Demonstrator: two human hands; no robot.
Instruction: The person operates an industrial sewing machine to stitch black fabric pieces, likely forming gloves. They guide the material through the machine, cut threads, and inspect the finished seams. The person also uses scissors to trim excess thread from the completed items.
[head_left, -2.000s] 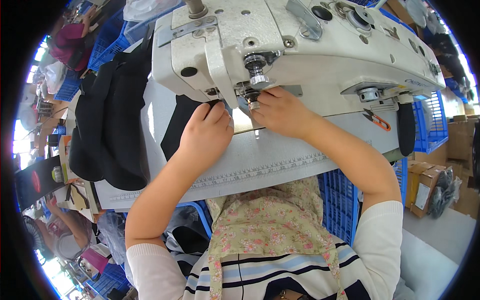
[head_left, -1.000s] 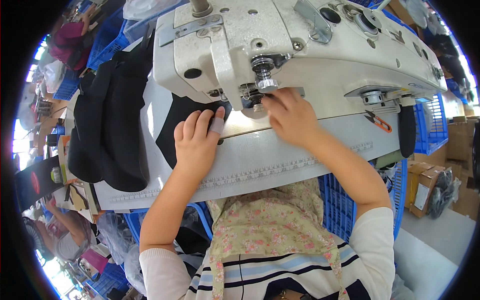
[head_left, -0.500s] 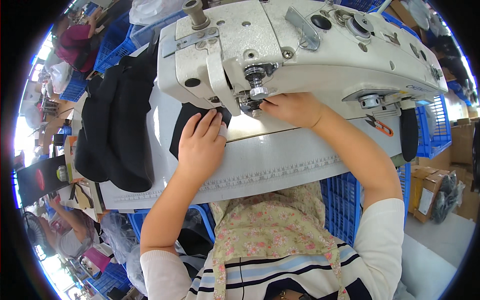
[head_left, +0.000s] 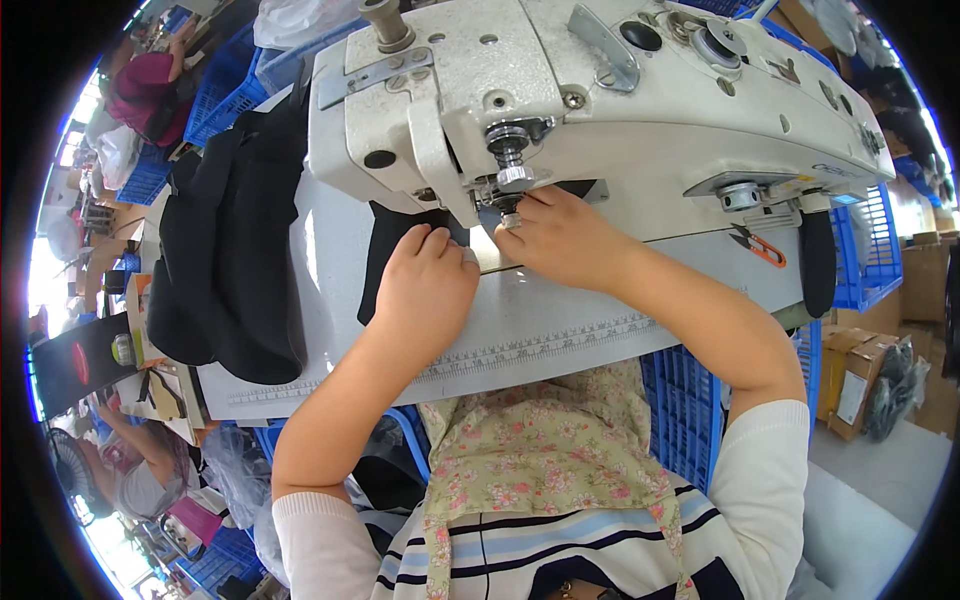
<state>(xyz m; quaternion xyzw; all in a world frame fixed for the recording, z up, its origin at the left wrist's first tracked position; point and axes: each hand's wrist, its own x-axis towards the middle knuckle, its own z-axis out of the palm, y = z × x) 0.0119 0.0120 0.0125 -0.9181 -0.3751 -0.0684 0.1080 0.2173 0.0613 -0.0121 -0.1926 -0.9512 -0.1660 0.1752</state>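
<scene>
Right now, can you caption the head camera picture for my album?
Left hand over black fabric, right hand close by, both at a white sewing machine, orange snips lying farther right.

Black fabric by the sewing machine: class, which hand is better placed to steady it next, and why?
Probably the left hand: its fingertips are at the edge of the black fabric. The right hand is farther right, its fingers up by the metal parts under the sewing machine.
</scene>
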